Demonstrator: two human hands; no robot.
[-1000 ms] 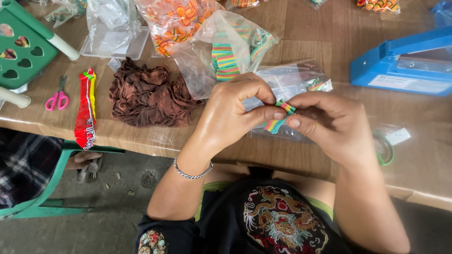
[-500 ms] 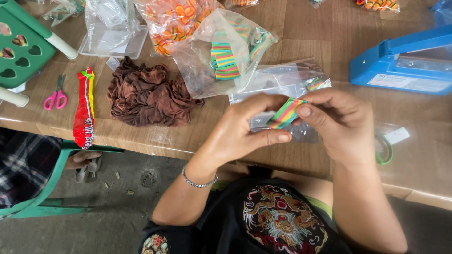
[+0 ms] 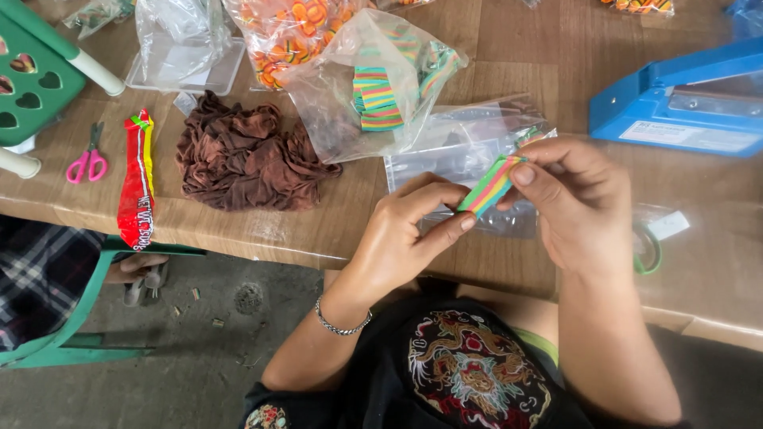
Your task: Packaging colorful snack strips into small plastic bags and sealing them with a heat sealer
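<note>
Just inside the near edge of the wooden table [image 3: 524, 48], held up between both hands: a rainbow-striped strip [image 3: 491, 186]. Right hand [image 3: 576, 206] pinched on the strip's upper end with thumb and fingers; left hand [image 3: 405, 238] pinched on its lower end, thumb and forefinger closed on it. Hands close together, joined only through the strip, raised above a flat clear bag [image 3: 461, 155] lying beneath them on the table.

Beyond that, toward the middle of the table, an open clear bag with more striped strips [image 3: 377, 95], touching the flat bag's far edge. Farther back, a bag of orange pieces [image 3: 298, 32]. Left of the hands, a heap of brown cloth [image 3: 242, 155], well apart from them with bare wood between. Nearer the left end, a red and yellow packet [image 3: 137, 183] reaching the near edge, and pink scissors [image 3: 86, 159]. At the right far side, a blue heat sealer [image 3: 683, 99], with open tabletop between it and the right hand. Close beside the right wrist, a green ring of tape [image 3: 648, 250].
</note>
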